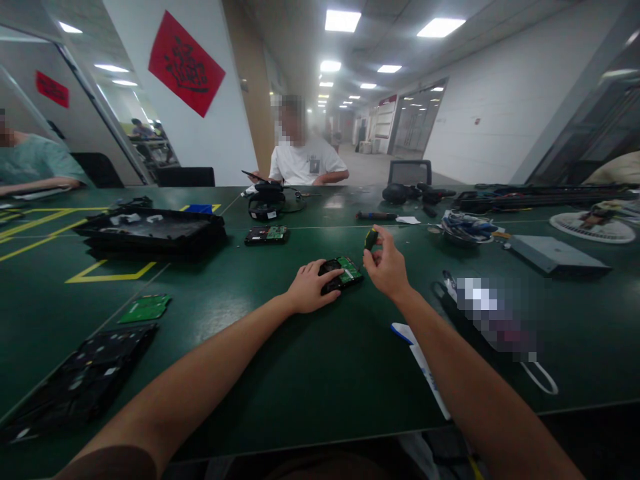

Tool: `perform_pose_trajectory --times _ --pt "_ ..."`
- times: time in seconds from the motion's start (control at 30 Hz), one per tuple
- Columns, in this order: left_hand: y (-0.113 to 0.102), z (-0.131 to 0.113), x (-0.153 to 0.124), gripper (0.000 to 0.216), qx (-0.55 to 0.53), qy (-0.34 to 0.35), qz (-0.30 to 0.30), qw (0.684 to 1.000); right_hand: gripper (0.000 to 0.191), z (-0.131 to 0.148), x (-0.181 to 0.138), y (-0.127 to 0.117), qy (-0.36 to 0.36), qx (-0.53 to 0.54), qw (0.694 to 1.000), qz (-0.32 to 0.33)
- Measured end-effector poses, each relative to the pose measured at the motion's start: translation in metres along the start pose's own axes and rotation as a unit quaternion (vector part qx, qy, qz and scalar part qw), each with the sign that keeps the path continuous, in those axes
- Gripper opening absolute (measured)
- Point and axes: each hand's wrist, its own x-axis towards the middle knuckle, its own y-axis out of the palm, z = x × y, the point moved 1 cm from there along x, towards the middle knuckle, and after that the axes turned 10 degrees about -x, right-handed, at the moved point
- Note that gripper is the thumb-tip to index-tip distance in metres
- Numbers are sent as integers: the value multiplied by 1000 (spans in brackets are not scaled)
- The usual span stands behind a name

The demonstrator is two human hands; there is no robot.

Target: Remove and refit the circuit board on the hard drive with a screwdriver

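A hard drive (350, 269) with a green circuit board lies on the green table in front of me. My left hand (314, 285) grips it from the left, fingers across its top and thumb along the near edge. Just to the right, my right hand (386, 264) holds a screwdriver (371, 239) by its black and yellow-green handle, raised above the table; I cannot make out its shaft. Farther off to the left lies a second hard drive (267, 235) with part of its green board showing.
Stacked black trays (150, 230) stand at left, with a loose green board (145, 309) and black panels (85, 373) nearer. On the right are a grey metal box (555, 255), bundled cables (467, 227) and a blue-white strip (425, 370). A person (307, 160) sits across the table (280, 373).
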Motion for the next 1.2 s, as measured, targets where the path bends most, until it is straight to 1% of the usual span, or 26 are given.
perform_pose_trajectory --times 0.17,0.43,0.6,0.7,0.83,1.03,1.2 --pt "1 1 0 64 -6 -4 -1 1000 61 0 0 0 -4 -19 1000 -7" --pt "2 2 1 64 0 -1 -1 1000 62 -2 -1 1 19 6 1000 0" --pt "2 2 1 64 8 -1 2 1000 62 1 1 -2 -2 -25 1000 -15" --pt "1 1 1 64 9 -2 1 1000 60 2 0 -2 -6 -20 1000 -10" --pt "1 0 0 63 5 -1 -2 1000 65 1 -1 1 6 13 1000 0" --pt "1 1 1 63 2 -3 0 1000 62 2 -1 0 -1 -13 1000 -2" --pt "2 0 1 63 5 0 0 1000 64 0 -2 1 9 8 1000 11"
